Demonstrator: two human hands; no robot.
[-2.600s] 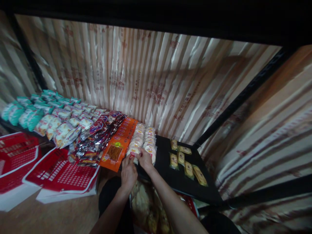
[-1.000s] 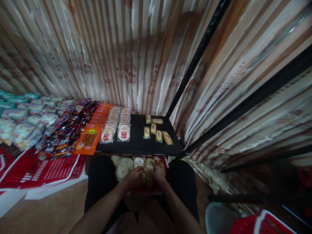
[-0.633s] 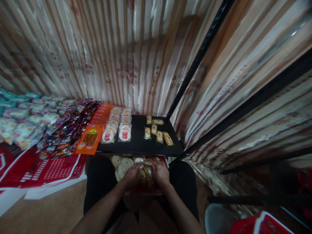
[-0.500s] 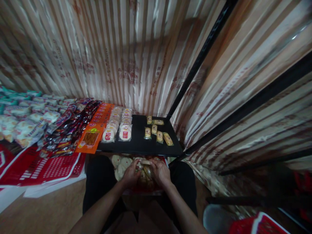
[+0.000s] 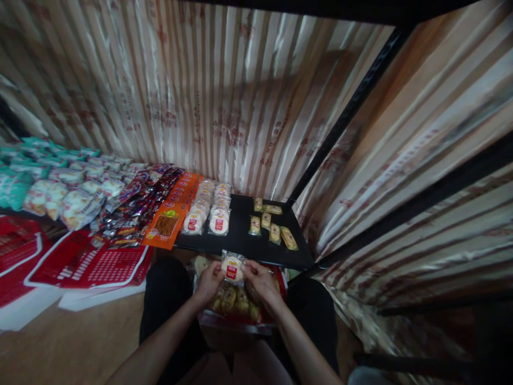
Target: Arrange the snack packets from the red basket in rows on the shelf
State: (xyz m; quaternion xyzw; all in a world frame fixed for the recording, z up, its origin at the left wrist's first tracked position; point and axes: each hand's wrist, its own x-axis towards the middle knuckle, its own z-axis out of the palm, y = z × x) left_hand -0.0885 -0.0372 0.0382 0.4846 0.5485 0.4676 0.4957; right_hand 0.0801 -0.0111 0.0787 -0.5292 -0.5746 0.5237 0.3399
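A round white rice cracker packet (image 5: 232, 268) with a red label is held flat between both hands. My left hand (image 5: 210, 282) pinches its left edge, and my right hand (image 5: 260, 280) pinches the right edge. Just below lies an open red bag (image 5: 264, 319) between my knees, with several yellow-wrapped snacks (image 5: 236, 300) and more pale packets in it. Beyond the hands, two rows of similar rice cracker packets (image 5: 219, 220) lie on the black shelf (image 5: 240, 241).
Several small yellow packets (image 5: 274, 233) lie at the shelf's right. To the left are orange packs (image 5: 165, 222), dark shiny sachets (image 5: 128, 214), white packs (image 5: 80, 206) and teal packs (image 5: 24, 176). Red-and-white bags (image 5: 92, 264) hang in front. A black pole (image 5: 348, 123) slants up at the right.
Both hands have lifted the rice cracker packet from the bag's contents, its label now facing up. The view has shifted slightly left, so the shelf appears further right.
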